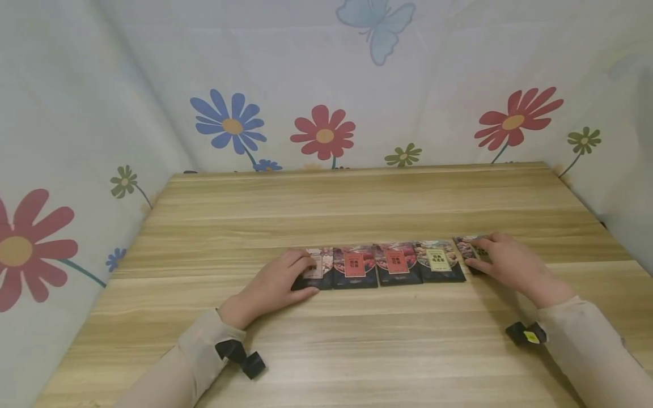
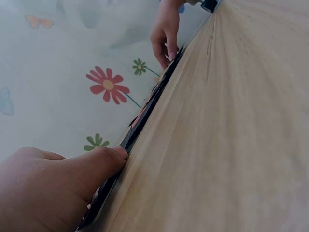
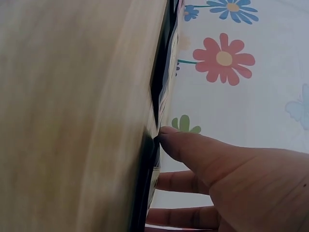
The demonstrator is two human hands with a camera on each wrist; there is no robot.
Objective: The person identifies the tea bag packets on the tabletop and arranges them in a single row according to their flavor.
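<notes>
Several flat dark tea packets lie in a row on the table. My left hand [image 1: 275, 280] rests over the leftmost packet [image 1: 317, 277], which has a pale label; its thumb touches the near edge in the left wrist view. Two red-label packets [image 1: 355, 266] and a yellow-green-label packet [image 1: 440, 262] lie between the hands. On the right end, my right hand [image 1: 510, 266] touches another packet [image 1: 465, 249], its fingers spread over the face and its thumb at an edge in the right wrist view. That packet sits slightly askew, a narrow gap from its neighbour; my fingers partly cover its label.
The wood-grain table [image 1: 357, 340] reaches back to a white curtain [image 1: 285, 56] printed with flowers and a butterfly. Curtain also hangs on the left and right sides. Black camera mounts [image 1: 242, 357] are strapped to both wrists.
</notes>
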